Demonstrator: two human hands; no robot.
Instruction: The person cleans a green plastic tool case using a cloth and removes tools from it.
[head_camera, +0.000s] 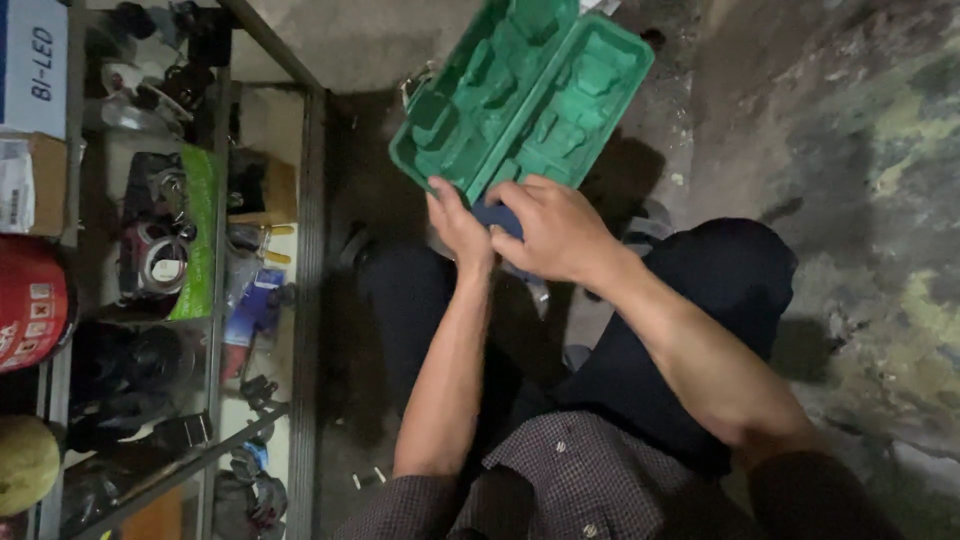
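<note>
Rough concrete floor (860, 150) lies beside a cluttered shelf (200, 300). Over the knees, both hands grip an open green case (520, 90): left hand (458, 228) at its lower edge, right hand (555, 228) alongside, fingers curled.

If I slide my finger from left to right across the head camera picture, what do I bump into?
Red container → shelf rack of small parts → left hand → right hand holding a dark blue thing below the open green case → stained concrete floor.
</note>
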